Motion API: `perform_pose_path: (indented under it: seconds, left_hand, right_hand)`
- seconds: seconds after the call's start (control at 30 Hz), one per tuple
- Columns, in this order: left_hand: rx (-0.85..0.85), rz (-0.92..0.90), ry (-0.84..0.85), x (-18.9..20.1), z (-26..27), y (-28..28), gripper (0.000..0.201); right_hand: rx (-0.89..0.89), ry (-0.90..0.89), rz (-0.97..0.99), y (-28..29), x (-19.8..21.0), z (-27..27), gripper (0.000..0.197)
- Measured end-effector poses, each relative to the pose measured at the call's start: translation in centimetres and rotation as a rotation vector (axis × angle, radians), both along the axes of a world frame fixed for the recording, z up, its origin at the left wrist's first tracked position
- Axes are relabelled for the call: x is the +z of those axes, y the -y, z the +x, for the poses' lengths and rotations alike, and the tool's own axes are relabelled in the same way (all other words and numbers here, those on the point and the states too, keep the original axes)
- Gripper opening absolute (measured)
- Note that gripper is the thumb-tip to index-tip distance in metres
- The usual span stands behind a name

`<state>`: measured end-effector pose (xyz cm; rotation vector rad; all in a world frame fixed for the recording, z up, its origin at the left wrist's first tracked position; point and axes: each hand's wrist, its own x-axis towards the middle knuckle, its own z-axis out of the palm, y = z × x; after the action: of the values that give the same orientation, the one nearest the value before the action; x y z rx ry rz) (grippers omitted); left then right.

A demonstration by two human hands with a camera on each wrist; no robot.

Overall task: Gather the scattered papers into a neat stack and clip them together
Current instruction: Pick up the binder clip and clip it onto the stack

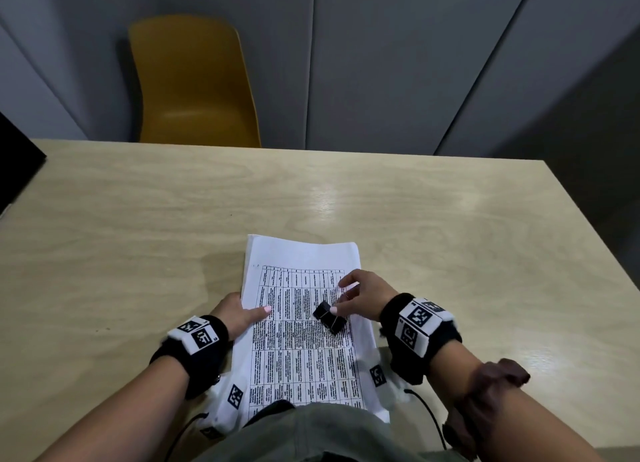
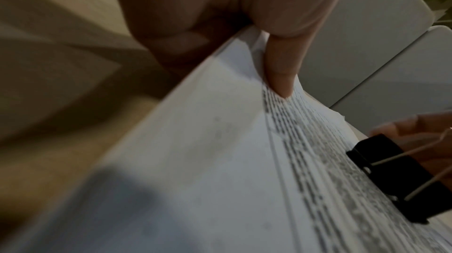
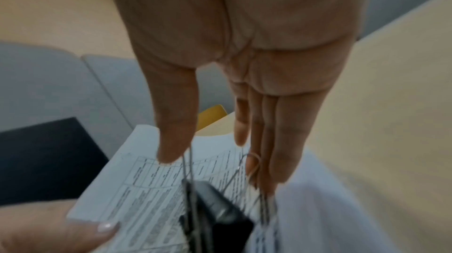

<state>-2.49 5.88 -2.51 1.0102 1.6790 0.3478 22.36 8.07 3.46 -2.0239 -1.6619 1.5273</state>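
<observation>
A stack of printed papers [image 1: 301, 357] lies lengthwise on the wooden table [image 1: 138, 219], its near end over the table's front edge by my body. My left hand [image 1: 249, 311] holds the stack's left edge, thumb [image 2: 278, 75] pressed on the top sheet and fingers tucked below. My right hand [image 1: 341, 297] pinches the wire handles of a black binder clip [image 1: 329, 318] between thumb and fingers. The clip [image 2: 401, 178] sits over the right half of the top sheet, not on an edge. In the right wrist view the clip [image 3: 220, 208] hangs below my fingers above the papers [image 3: 146, 189].
A yellow chair [image 1: 194, 80] stands behind the table's far edge against grey wall panels. A black flat object [image 1: 17, 163] sits at the far left of the table. The table's right edge [image 1: 588, 236] runs diagonally toward me.
</observation>
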Motion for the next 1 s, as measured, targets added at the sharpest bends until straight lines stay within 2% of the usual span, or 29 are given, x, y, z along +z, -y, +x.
perform_pose_path:
  seconds: [0.07, 0.17, 0.27, 0.33, 0.43, 0.6, 0.73, 0.87, 1.0]
  left_hand:
    - [0.008, 0.006, 0.003, 0.3, 0.3, 0.2, 0.058]
    - [0.011, 0.053, -0.023, 0.6, 1.0, 0.4, 0.050]
    - [0.009, 0.128, -0.037, 1.1, 1.6, 0.7, 0.038]
    - [0.038, 0.141, -0.011, 1.1, 1.9, 1.0, 0.039]
    - [0.059, 0.143, 0.018, 0.9, 2.0, 1.2, 0.036]
    - [0.058, 0.174, 0.009, 1.3, 2.3, 1.6, 0.015]
    - [0.053, 0.176, 0.049, 1.6, 2.4, 2.0, 0.012]
    - [0.089, 0.163, 0.105, 1.7, 2.3, 2.0, 0.012]
    - [0.100, 0.132, 0.121, 1.4, 1.9, 2.0, 0.024]
  right_hand:
    - [0.185, 0.138, 0.005, -0.3, 1.0, -0.1, 0.053]
    - [0.409, 0.303, 0.166, -1.0, 2.9, -1.0, 0.044]
    - [0.371, 0.314, 0.387, -3.0, 5.1, -1.6, 0.035]
    - [0.321, 0.325, 0.529, -4.9, 6.7, -1.8, 0.031]
    - [0.362, 0.354, 0.654, -7.1, 8.8, -2.4, 0.029]
    - [0.584, 0.459, 0.662, -8.5, 9.4, -3.7, 0.030]
    - [0.722, 0.447, 0.651, -8.8, 9.9, -5.2, 0.028]
    - [0.748, 0.315, 0.607, -9.4, 10.0, -6.4, 0.026]
    - [0.636, 0.111, 0.469, -10.1, 8.7, -5.7, 0.028]
